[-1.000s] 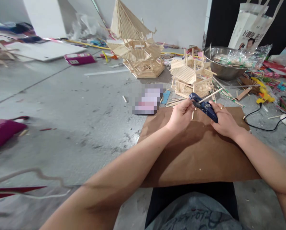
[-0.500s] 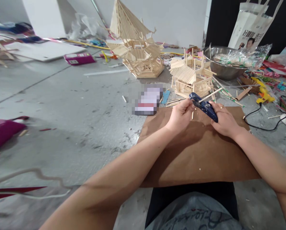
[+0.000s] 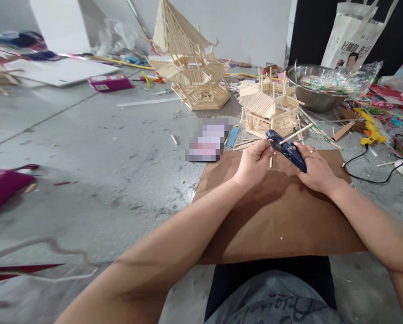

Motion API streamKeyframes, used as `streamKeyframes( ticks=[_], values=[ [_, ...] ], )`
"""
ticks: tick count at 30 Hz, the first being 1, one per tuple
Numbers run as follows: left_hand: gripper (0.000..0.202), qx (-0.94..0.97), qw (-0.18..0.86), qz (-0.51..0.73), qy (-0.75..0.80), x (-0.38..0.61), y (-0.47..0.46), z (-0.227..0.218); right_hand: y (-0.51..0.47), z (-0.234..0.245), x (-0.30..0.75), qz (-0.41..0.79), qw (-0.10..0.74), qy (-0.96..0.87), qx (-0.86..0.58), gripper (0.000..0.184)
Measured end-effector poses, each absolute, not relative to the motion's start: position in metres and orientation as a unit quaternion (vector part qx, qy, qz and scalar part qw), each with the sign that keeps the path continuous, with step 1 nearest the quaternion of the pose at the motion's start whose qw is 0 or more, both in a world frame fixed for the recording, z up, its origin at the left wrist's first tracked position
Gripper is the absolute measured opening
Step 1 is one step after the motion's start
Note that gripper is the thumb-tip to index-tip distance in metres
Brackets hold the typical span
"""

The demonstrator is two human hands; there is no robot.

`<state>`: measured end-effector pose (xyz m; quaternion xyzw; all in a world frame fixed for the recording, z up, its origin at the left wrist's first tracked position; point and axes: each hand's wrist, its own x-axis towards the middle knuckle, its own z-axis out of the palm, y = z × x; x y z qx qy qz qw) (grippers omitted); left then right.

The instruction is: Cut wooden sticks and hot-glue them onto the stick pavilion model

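My right hand grips a dark blue glue gun, nozzle pointing left. My left hand is closed in a pinch around a thin wooden stick right at the nozzle; the stick slants up to the right. Both hands hover over a brown cardboard sheet lying on the grey floor. Just beyond the hands stands a small stick-built house model, and farther back a taller stick pagoda.
A steel bowl with wrapped sticks sits at the back right. A yellow glue gun and a black cord lie right of the cardboard. A magenta box and loose scraps litter the floor. A paper bag stands behind.
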<state>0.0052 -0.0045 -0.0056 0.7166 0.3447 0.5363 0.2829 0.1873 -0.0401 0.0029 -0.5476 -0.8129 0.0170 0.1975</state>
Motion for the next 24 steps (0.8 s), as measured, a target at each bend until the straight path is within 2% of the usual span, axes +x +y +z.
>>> streamKeyframes(
  ticks=[6, 24],
  values=[
    [0.013, 0.714, 0.285, 0.537, 0.346, 0.0053, -0.0051, -0.0056, -0.0396, 0.0034, 0.1868, 0.019, 0.197, -0.813, -0.548, 0.065],
    [0.018, 0.720, 0.282, 0.534, 0.342, 0.0047, -0.0044, -0.0059, -0.0408, 0.0053, 0.1859, 0.029, 0.199, -0.810, -0.551, 0.064]
  ],
)
